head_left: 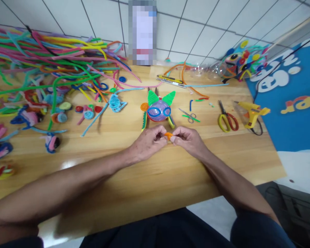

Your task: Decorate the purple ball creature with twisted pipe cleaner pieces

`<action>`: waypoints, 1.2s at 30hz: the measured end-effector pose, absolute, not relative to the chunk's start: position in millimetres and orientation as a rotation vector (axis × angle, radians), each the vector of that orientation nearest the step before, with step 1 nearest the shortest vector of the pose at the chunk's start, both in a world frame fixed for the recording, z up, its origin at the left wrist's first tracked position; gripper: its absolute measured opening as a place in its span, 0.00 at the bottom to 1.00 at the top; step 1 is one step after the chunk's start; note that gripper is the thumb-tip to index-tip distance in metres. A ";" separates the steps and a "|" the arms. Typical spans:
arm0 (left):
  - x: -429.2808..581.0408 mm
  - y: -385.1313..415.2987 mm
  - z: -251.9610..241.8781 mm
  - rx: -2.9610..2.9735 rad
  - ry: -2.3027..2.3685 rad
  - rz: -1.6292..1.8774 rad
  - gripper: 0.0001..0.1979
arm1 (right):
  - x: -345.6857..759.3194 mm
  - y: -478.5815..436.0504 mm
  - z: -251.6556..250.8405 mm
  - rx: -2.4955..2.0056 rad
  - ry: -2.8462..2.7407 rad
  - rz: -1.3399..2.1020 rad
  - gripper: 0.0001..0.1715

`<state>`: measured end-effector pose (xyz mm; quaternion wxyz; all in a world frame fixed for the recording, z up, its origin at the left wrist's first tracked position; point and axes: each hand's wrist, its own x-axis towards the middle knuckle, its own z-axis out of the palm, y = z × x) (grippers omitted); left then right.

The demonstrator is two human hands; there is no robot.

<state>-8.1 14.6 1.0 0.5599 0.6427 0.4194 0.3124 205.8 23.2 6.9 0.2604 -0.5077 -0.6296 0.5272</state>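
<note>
Between my two hands is a small coil of orange pipe cleaner (168, 136). My left hand (153, 139) pinches its left side, and my right hand (186, 138) grips the right side with thumb and fingers. Just beyond them stands a pipe-cleaner figure (158, 112) with a purple round body, green pointed ears, blue rings on its front and yellow-green limbs. An orange spiral disc (144, 106) sits at the figure's left side. Part of the orange coil is hidden by my fingertips.
Small scissors (191, 117), red-and-yellow scissors (227, 120) and a yellow glue gun (253, 112) lie to the right. A big heap of pipe cleaners (54, 58) covers the back left. A phone-like screen (142, 34) leans against the tiled wall. Finished small pieces (51, 141) lie left.
</note>
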 end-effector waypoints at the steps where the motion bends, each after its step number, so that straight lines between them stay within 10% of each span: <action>1: -7.9 14.4 1.2 1.525 0.990 0.732 0.04 | 206.3 23.4 7.5 -1.368 -1.715 1.438 0.15; 36: -6.2 11.3 -1.3 1.369 0.974 0.781 0.13 | 190.5 14.9 4.3 -1.300 -1.593 1.363 0.08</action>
